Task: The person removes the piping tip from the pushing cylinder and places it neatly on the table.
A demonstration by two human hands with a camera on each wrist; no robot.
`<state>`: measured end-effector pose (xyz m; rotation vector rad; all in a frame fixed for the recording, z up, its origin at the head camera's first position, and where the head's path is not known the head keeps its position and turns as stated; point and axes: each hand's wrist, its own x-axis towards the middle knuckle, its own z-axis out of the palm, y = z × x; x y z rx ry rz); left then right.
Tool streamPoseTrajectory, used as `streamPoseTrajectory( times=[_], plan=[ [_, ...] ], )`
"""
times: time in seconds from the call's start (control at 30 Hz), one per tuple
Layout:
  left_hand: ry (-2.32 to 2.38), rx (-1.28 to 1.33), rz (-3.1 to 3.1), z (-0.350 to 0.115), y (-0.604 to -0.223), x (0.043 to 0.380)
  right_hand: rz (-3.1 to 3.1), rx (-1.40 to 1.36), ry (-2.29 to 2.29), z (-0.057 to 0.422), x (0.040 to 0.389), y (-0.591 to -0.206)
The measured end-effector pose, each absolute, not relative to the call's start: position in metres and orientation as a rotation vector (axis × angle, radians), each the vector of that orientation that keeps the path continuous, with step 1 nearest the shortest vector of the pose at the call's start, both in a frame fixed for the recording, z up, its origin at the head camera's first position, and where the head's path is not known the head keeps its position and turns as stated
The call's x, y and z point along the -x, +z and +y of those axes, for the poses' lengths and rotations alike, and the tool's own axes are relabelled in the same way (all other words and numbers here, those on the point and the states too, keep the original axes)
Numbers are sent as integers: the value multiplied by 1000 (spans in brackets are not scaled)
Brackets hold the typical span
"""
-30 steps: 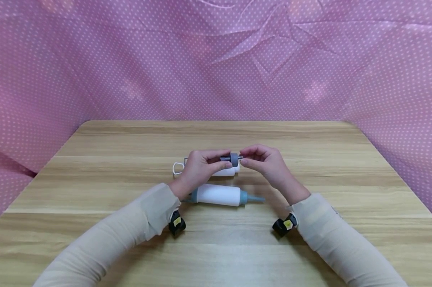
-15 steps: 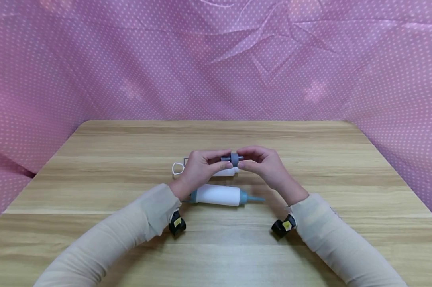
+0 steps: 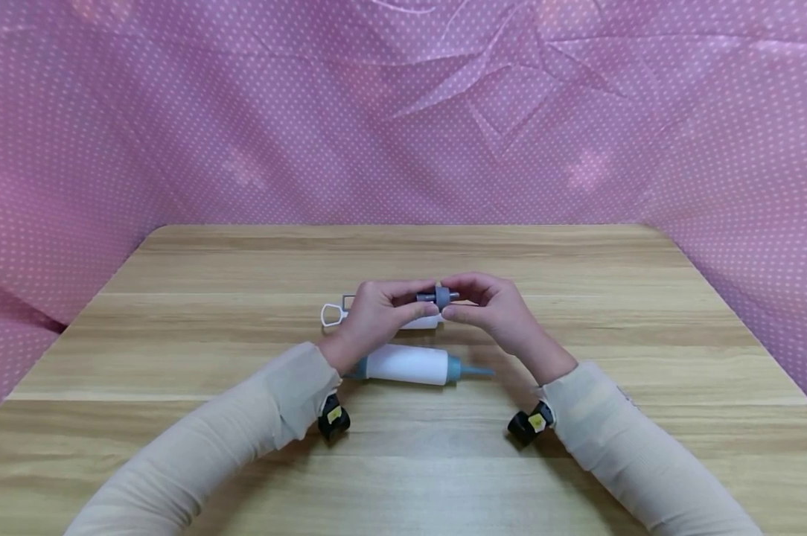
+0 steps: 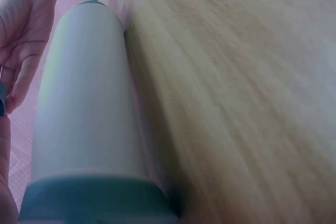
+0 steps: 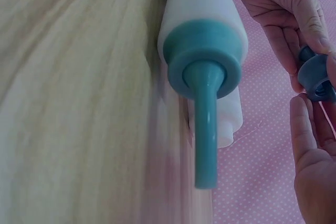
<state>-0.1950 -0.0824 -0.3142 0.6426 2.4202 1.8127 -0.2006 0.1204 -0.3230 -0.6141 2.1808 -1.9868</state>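
A small grey nozzle cap (image 3: 443, 296), a wide collar with a thin stem out of each side, is held above the table between both hands. My left hand (image 3: 377, 309) pinches it from the left with thumb and fingers. From the right, my right hand (image 3: 500, 309) pinches the collar's other side, as the right wrist view also shows for the cap (image 5: 315, 74). Below the hands lies a white squeeze bottle (image 3: 406, 365) with teal ends, its teal nozzle (image 5: 206, 124) pointing right. Behind it, a second white bottle (image 3: 422, 323) is partly hidden by my left hand.
A white loop (image 3: 332, 315) and a grey loop (image 3: 347, 299) stick out to the left of the rear bottle. All of this is on a wooden table (image 3: 403, 476). Pink dotted cloth (image 3: 403, 134) hangs around the back and sides.
My right hand's fingers have shifted left from the cap's thin stem onto its collar. The cap and my left hand have moved slightly right. The bottles have stayed put.
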Motion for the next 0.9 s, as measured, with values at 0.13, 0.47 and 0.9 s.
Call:
streamPoseTrajectory(
  times=[0.13,0.47,0.9],
  plan=[
    [1799,-642,2437,-81,-313,195,2194,615,-1978,121,201,-323],
    [1771,-640,2448,-79,-314,197,2202,592,-1983,123,199,-323],
    [1762,-602,2469,-74,-311,201,2242,570,-1995,132,199,-322]
  ],
)
